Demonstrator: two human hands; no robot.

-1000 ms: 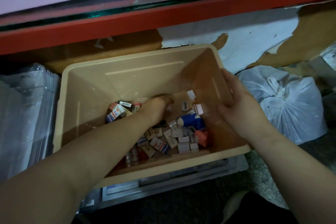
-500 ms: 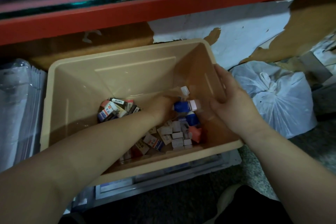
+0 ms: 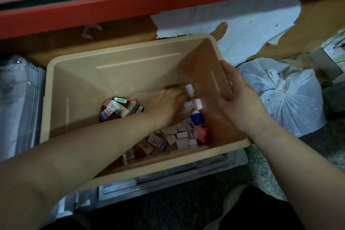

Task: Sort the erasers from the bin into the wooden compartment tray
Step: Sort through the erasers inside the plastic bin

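Head view: beige bin (image 3: 78,87) sits below red shelf beam (image 3: 130,9). Erasers (image 3: 179,136) lie loose on bin bottom, most boxed: one cluster at left, bigger heap toward near right corner. Left hand (image 3: 171,104) reaches down into heap, blurred, fingertips hidden among white-capped pieces (image 3: 197,103); cannot tell whether it holds anything. Right hand (image 3: 242,102) grips bin's right wall, thumb inside, fingers along rim. Hands near each other, not touching. Tied white plastic bag (image 3: 285,99) just right of bin; clear plastic stack (image 3: 16,102) at left.
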